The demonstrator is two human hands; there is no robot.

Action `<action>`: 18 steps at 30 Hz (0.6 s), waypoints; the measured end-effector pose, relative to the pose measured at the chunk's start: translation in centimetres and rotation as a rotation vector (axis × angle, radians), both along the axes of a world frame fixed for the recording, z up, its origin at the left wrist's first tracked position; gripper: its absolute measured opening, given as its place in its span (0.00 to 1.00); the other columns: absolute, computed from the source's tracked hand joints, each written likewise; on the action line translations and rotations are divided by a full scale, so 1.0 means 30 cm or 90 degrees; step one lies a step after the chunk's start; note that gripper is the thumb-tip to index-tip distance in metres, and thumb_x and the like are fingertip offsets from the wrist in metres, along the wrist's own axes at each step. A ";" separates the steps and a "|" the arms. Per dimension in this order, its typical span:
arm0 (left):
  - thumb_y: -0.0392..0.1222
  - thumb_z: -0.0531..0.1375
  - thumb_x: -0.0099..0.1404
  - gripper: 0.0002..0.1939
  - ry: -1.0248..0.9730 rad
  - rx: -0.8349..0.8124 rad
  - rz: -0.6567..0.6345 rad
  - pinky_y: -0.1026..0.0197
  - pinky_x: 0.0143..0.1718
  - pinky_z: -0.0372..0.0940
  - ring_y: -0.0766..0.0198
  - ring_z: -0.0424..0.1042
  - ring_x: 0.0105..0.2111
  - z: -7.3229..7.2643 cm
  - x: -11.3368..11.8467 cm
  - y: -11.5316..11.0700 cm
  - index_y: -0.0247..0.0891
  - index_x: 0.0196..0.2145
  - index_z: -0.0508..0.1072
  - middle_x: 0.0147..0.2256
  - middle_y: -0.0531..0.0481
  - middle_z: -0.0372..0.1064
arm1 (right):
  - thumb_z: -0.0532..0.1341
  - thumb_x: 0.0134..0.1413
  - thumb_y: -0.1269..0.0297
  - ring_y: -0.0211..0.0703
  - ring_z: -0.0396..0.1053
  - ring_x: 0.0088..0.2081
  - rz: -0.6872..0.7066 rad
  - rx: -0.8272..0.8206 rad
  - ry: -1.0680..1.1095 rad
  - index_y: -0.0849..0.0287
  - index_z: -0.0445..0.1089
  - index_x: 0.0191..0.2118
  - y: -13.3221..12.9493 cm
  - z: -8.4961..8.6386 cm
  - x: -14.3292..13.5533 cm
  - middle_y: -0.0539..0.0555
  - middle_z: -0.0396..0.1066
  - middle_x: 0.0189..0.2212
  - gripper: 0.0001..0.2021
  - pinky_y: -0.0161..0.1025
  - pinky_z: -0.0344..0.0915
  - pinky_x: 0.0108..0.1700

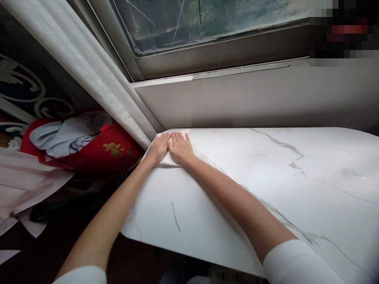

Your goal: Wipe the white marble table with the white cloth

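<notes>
A white cloth lies spread at the far left corner of a white marble-patterned tabletop. My left hand rests flat on it, fingers stretched out toward the wall. Right beside it, my right hand presses flat on the same cloth with its fingers spread a little. The two hands touch or nearly touch at the thumbs. Both palms face down, and part of the cloth is hidden under them.
Left of the table stands a red bag holding grey-blue fabric. A white curtain hangs down to the corner. Behind the table is a low wall under a window. Pale pink fabric lies at the left.
</notes>
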State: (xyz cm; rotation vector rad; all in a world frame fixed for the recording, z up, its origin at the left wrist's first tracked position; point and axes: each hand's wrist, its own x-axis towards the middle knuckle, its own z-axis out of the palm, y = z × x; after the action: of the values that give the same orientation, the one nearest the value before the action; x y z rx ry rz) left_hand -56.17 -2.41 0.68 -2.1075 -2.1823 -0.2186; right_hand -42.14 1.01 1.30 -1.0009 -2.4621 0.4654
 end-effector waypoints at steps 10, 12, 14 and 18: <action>0.36 0.41 0.69 0.25 0.027 0.005 -0.017 0.49 0.63 0.43 0.57 0.49 0.63 0.011 0.225 0.046 0.30 0.62 0.56 0.63 0.40 0.51 | 0.43 0.64 0.63 0.50 0.43 0.66 -0.030 0.046 -0.055 0.72 0.50 0.64 0.041 -0.021 0.193 0.64 0.47 0.65 0.27 0.52 0.34 0.65; 0.35 0.42 0.67 0.26 0.035 0.023 -0.023 0.48 0.62 0.45 0.56 0.52 0.62 0.011 0.280 -0.048 0.30 0.61 0.58 0.62 0.40 0.53 | 0.44 0.63 0.64 0.50 0.43 0.66 -0.009 0.051 -0.057 0.72 0.50 0.64 -0.036 -0.023 0.257 0.64 0.48 0.65 0.27 0.52 0.34 0.65; 0.36 0.43 0.67 0.25 0.041 0.045 -0.035 0.48 0.61 0.47 0.54 0.55 0.61 0.011 0.347 -0.163 0.30 0.60 0.60 0.61 0.39 0.55 | 0.44 0.63 0.63 0.51 0.42 0.66 0.021 0.055 -0.063 0.73 0.49 0.65 -0.133 -0.021 0.338 0.64 0.47 0.65 0.28 0.52 0.34 0.65; 0.38 0.43 0.68 0.25 0.032 0.059 -0.098 0.46 0.61 0.48 0.53 0.53 0.61 0.021 0.489 -0.415 0.30 0.59 0.61 0.60 0.38 0.56 | 0.43 0.64 0.62 0.53 0.36 0.67 0.103 0.052 -0.066 0.74 0.45 0.65 -0.359 -0.004 0.535 0.66 0.42 0.66 0.28 0.56 0.34 0.66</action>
State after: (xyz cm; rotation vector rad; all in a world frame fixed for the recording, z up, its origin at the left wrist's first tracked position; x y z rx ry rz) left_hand -41.50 -14.87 1.31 -2.2058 -1.9457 -0.2699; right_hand -26.08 -9.76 1.18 -0.8151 -2.6451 0.3691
